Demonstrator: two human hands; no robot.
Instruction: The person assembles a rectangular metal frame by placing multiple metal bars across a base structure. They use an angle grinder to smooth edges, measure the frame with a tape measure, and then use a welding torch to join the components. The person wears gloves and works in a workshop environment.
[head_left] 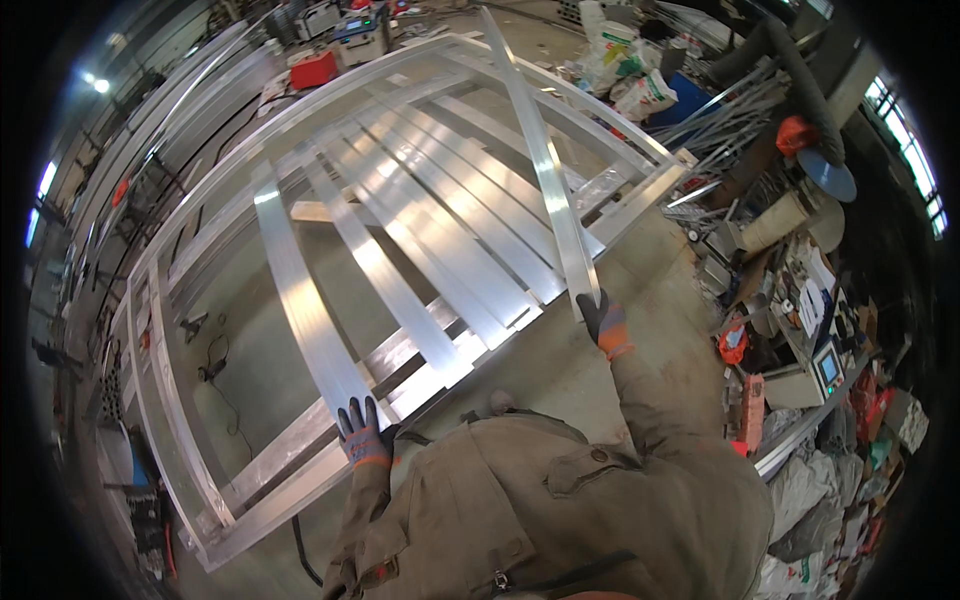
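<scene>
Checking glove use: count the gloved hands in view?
2: left hand on the near end of a flat metal strip; right hand gripping a raised strip.

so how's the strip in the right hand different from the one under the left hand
The aluminium strip in the right hand, gripped at its near end by the right hand, is lifted and crosses over the frame. The aluminium strip under the left hand lies flat on the frame among the other slats, the left hand at its near end. The lifted one looks narrower. Both are long, shiny, bare metal.
</scene>
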